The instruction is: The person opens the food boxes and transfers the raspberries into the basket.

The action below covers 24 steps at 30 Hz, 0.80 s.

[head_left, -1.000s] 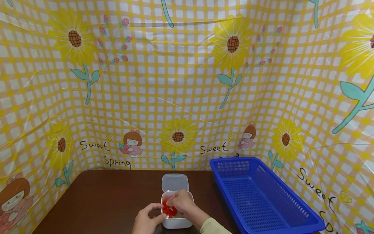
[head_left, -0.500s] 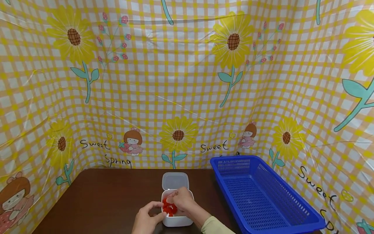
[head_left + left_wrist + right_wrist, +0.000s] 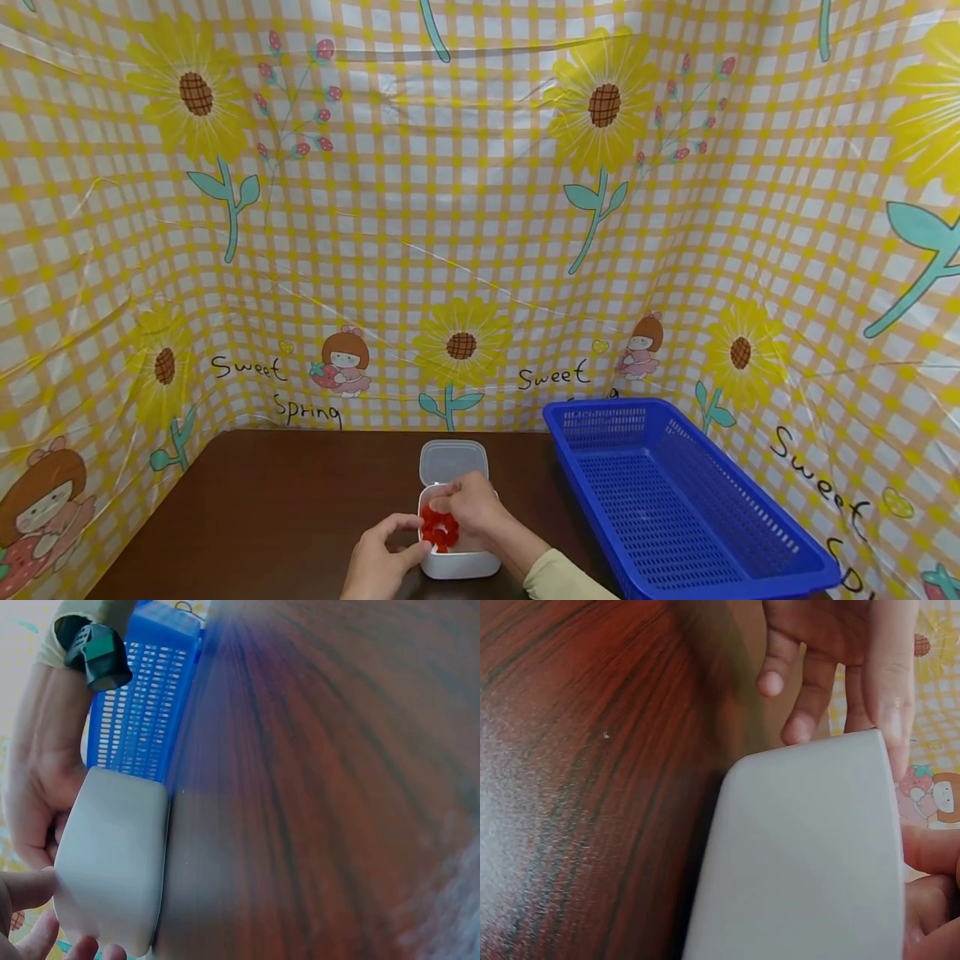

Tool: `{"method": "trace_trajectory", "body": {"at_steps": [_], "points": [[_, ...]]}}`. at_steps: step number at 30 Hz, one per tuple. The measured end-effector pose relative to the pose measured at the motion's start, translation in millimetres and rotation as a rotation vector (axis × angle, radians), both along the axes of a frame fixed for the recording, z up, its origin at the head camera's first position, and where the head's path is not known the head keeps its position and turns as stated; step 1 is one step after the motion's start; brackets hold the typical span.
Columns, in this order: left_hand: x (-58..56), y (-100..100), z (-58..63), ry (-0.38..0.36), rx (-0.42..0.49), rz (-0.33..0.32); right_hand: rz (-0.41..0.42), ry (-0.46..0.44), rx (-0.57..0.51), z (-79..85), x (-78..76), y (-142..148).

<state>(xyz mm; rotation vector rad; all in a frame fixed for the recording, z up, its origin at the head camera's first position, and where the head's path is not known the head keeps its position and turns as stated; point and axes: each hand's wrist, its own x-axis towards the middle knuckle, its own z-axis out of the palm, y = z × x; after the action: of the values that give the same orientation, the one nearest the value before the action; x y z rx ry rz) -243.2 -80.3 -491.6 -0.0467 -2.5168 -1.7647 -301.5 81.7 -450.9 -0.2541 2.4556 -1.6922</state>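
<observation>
A small white box (image 3: pixel 461 567) stands on the table, its translucent lid (image 3: pixel 453 462) swung back at the far side. Red pieces (image 3: pixel 431 515) lie inside on the left, roughly in a ring round a paler middle. My left hand (image 3: pixel 378 557) is at the left side, thumb and forefinger spread and touching the rim; in the right wrist view its other fingers (image 3: pixel 810 701) extend along the outer wall. Reaching in from the right, my right hand (image 3: pixel 474 508) has curled fingers over the red pieces. I cannot tell whether it pinches one, as its fingertips are partly hidden.
To the right of the box stands a large blue plastic basket (image 3: pixel 678 517) with slotted walls. The dark brown table (image 3: pixel 300 500) ends at a yellow checked cloth (image 3: pixel 465 233) that hangs behind and along both sides.
The right hand has drawn slightly up and back inside the box, and more of the red ring shows now. My left hand stays at the rim. The head view has shifted slightly.
</observation>
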Motion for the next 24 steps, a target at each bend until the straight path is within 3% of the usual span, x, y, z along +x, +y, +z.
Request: {"method": "trace_trajectory", "body": {"at_steps": [11,24], "points": [[0.3,1.7,2.1,-0.029,-0.010,0.006,-0.027,-0.007,0.064,19.2,-0.3,6.4],[2.2,2.6,1.8,0.006,-0.013,0.018,-0.050,-0.008,0.054,43.5,-5.6,23.5]]}}
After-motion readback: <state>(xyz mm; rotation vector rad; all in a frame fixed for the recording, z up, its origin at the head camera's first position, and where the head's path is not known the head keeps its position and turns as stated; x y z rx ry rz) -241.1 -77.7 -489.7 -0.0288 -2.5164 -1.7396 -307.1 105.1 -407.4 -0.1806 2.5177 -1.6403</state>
